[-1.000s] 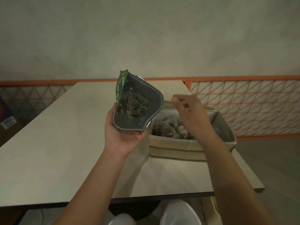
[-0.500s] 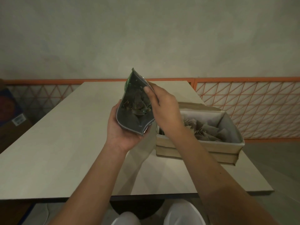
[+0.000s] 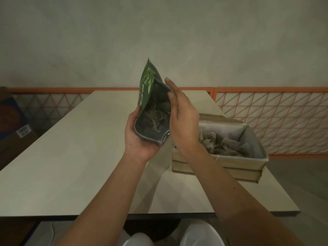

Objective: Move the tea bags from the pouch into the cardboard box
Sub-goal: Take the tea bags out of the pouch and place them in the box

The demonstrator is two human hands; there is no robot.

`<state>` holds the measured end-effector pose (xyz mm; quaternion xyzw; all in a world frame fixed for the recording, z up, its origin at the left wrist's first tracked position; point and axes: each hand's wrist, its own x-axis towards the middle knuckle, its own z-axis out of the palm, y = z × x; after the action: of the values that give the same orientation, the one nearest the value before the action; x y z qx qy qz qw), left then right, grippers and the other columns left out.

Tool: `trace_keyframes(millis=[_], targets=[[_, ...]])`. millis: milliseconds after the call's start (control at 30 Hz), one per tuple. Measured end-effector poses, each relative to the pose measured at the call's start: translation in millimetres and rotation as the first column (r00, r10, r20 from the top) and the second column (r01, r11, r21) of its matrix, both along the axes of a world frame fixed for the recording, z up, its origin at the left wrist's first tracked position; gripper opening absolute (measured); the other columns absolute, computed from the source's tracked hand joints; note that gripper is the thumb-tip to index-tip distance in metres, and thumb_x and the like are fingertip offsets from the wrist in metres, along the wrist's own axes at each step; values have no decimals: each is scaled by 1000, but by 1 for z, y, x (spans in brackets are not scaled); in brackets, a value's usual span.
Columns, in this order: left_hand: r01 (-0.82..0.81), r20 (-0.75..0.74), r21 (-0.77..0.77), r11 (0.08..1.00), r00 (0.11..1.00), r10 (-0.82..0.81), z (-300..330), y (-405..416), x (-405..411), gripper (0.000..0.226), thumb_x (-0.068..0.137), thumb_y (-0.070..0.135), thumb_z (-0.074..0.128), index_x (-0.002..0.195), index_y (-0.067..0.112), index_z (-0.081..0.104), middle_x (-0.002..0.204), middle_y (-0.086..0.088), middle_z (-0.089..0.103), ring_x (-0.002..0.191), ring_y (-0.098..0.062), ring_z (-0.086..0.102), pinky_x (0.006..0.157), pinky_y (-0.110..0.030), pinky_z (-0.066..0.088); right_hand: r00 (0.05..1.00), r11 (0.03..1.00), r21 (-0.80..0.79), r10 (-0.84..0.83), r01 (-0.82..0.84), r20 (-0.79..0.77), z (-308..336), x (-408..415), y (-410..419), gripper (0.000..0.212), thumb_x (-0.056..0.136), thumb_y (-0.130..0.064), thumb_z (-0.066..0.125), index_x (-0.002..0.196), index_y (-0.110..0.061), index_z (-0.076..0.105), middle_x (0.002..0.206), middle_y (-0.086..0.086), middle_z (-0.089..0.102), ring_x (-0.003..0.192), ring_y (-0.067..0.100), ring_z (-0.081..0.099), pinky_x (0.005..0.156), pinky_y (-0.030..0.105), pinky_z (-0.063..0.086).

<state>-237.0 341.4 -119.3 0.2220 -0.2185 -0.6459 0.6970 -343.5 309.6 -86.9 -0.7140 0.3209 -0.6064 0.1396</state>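
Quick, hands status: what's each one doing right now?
Left hand: grips the pouch from below.
Right hand: fingers reach into the pouch mouth; any grasp cannot be told.

Pouch (image 3: 148,89) is dark green outside with whitish print, silver-grey lining inside. Tea bags (image 3: 224,143) look greyish-tan, hard to say in this light. Cardboard box (image 3: 218,165) at 3 o'clock is plain brown, table (image 3: 74,157) pale beige, railing (image 3: 266,119) at 1 o'clock orange with triangle lattice.
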Motion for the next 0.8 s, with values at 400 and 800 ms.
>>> trace_keyframes(millis=[400, 800], targets=[[48, -28, 2, 999, 998, -48, -7, 1, -4, 51, 88, 51, 56, 118, 16, 77, 123, -12, 71, 102, -29, 71, 91, -36, 55, 999, 999, 41, -22, 23, -25, -8, -2, 1, 43, 104, -38, 31, 142, -27, 47, 133, -3, 60, 121, 12, 57, 98, 38, 52], [97, -40, 20, 995, 995, -96, -4, 1, -7, 59, 93, 53, 53, 139, 17, 62, 130, -12, 66, 111, -30, 67, 93, -39, 54, 1000, 999, 42, -26, 25, 16, -12, -7, 3, 41, 105, -34, 33, 141, -24, 50, 131, -5, 60, 120, 5, 54, 100, 23, 47]])
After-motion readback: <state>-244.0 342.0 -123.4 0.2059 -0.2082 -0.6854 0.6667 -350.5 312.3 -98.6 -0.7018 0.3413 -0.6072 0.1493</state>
